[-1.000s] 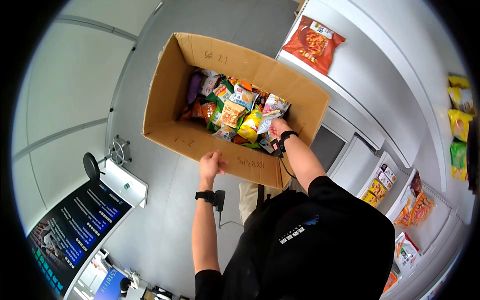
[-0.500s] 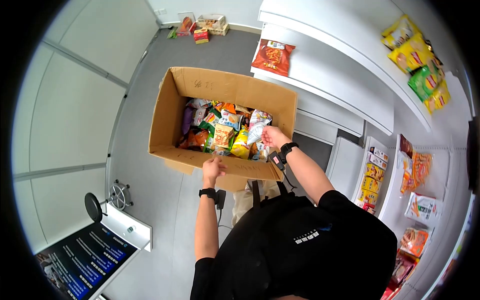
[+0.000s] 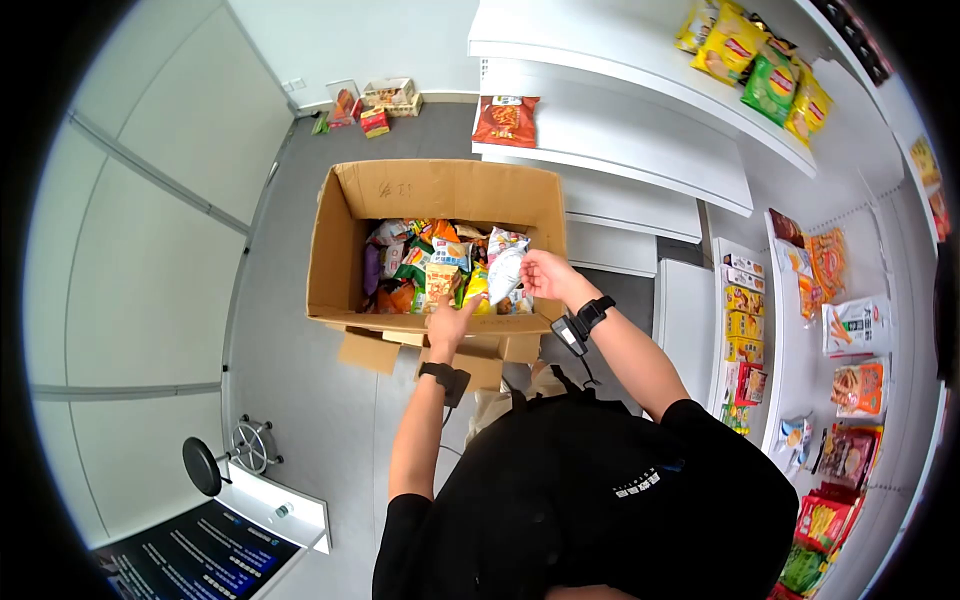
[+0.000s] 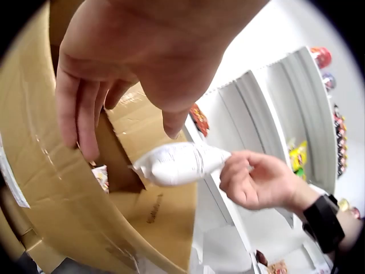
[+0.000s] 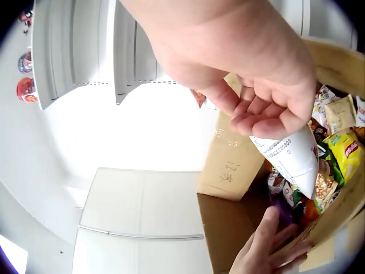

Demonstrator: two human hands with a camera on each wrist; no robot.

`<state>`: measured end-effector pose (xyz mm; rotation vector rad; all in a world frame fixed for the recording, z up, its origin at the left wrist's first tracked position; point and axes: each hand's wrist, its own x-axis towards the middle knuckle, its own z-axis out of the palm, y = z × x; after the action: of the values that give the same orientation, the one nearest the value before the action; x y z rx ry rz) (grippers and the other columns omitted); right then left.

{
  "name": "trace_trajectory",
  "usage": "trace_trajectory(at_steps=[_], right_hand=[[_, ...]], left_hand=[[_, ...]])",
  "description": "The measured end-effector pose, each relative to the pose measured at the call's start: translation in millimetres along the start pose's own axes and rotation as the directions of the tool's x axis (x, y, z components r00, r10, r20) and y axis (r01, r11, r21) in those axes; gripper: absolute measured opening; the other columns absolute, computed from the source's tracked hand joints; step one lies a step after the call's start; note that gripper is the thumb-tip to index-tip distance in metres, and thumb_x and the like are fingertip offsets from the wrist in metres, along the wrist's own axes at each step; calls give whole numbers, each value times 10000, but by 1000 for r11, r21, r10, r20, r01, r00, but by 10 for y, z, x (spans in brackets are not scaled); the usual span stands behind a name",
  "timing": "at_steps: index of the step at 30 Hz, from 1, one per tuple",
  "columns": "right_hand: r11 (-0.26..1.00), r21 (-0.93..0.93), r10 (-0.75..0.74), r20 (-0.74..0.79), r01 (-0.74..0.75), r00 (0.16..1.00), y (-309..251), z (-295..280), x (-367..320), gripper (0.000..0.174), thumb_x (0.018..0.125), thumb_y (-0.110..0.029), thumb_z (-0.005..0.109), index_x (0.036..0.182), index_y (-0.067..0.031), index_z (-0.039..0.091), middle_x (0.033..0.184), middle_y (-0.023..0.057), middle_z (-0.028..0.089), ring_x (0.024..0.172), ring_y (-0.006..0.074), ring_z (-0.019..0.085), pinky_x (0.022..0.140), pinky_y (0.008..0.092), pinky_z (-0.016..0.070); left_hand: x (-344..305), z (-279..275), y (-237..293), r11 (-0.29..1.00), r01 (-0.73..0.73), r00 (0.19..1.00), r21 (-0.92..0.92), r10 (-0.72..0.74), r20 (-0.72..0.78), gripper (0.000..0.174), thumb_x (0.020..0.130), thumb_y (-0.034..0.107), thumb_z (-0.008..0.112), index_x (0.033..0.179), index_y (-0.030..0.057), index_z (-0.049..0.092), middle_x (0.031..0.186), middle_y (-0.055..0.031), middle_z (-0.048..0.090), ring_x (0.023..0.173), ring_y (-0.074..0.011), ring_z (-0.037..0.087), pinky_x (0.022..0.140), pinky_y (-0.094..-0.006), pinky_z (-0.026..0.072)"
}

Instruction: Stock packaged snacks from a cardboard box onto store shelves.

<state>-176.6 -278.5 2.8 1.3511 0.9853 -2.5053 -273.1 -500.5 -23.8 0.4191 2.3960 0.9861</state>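
In the head view, my right hand (image 3: 550,276) pinches the end of a white snack bag (image 3: 507,272) between thumb and curled fingers. The left wrist view shows this puffed bag (image 4: 177,164) held up at the level of the box opening. Printed lines run along its white side (image 5: 285,157) in the right wrist view. My left hand (image 3: 450,327) reaches over the near wall of a large cardboard box (image 3: 450,188), its fingers extended and holding nothing. Inside the box lie many packets, among them a yellow chip bag (image 3: 478,287) and a tan packet (image 3: 441,281).
White shelves (image 3: 630,165) stand at the right, with a red snack bag (image 3: 506,121) on the nearest one. Several chip bags (image 3: 770,86) sit higher up. Boxed snacks (image 3: 744,310) line a lower shelf. A round stool (image 3: 203,467) stands at the lower left.
My right hand has lifted the white bag up from the other packets. My left hand has moved from outside the near wall to over its rim. The head view has shifted.
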Motion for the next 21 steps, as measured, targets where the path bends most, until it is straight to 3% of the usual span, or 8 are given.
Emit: trace_trajectory(at_steps=[1, 4, 8, 12, 15, 16, 19, 21], right_hand=[[1000, -1, -9, 30, 9, 1000, -2, 33, -92, 134, 803, -203, 594, 745, -91, 547, 705, 9, 559, 638, 132, 530, 617, 286, 474], [998, 14, -57, 97, 56, 994, -37, 157, -384, 143, 811, -199, 587, 740, -80, 551, 688, 11, 554, 622, 134, 515, 612, 280, 469], [994, 50, -109, 174, 102, 979, -98, 324, -735, 162, 816, -202, 583, 731, -69, 547, 673, 13, 546, 603, 132, 499, 601, 270, 458], [988, 44, -152, 233, 146, 960, -92, 461, -1007, 144, 805, -199, 582, 729, -85, 538, 667, 10, 553, 580, 122, 507, 567, 268, 459], [977, 4, -208, 230, 213, 951, -61, 528, -1211, 179, 826, -238, 593, 738, -92, 538, 672, 8, 554, 584, 117, 511, 564, 257, 460], [969, -9, -238, 219, 245, 946, -61, 533, -1284, 192, 839, -254, 594, 746, -94, 540, 678, 7, 554, 597, 115, 513, 576, 256, 458], [947, -16, -313, 192, 322, 930, -44, 523, -1401, 227, 866, -293, 596, 766, -95, 544, 692, 5, 555, 625, 110, 518, 600, 253, 454], [933, 11, -356, 166, 359, 920, -32, 454, -1474, 243, 872, -311, 596, 775, -94, 543, 700, 5, 557, 630, 109, 521, 600, 250, 454]], left_hand=[[-97, 47, 119, 979, -145, 984, 145, 159, -84, 750, 726, 499, 697, 1209, -37, 492, 1019, -197, 623, 929, -356, 622, 761, -452, 512], [-265, 157, 371, 866, -451, 853, 215, 489, -181, 852, 673, 462, 751, 1311, 20, 402, 1189, -198, 523, 1132, -370, 476, 947, -480, 378], [-529, 62, 787, 758, -605, 726, 244, 651, -221, 867, 638, 311, 798, 1333, 40, 356, 1274, -196, 439, 1137, -372, 446, 956, -452, 373], [-504, 41, 842, 749, -644, 683, 159, 656, -322, 741, 671, 248, 771, 1277, 34, 401, 1202, -179, 491, 1077, -362, 501, 877, -434, 436], [-535, -19, 874, 741, -668, 708, 58, 658, -255, 713, 672, 240, 771, 1252, 26, 415, 1149, -193, 518, 1036, -355, 528, 850, -426, 454], [-552, -20, 896, 728, -686, 698, 23, 666, -264, 548, 707, 170, 754, 1127, -21, 457, 985, -187, 570, 905, -296, 579, 784, -382, 472], [-544, 32, 884, 721, -524, 843, -453, 517, -152, 462, 750, 167, 721, 1092, -19, 472, 923, -121, 597, 804, -189, 586, 697, -309, 484], [-572, 0, 921, 687, -419, 872, -594, 487, -52, 363, 799, 155, 673, 1062, -13, 486, 907, -70, 602, 762, -114, 566, 640, -248, 478]])
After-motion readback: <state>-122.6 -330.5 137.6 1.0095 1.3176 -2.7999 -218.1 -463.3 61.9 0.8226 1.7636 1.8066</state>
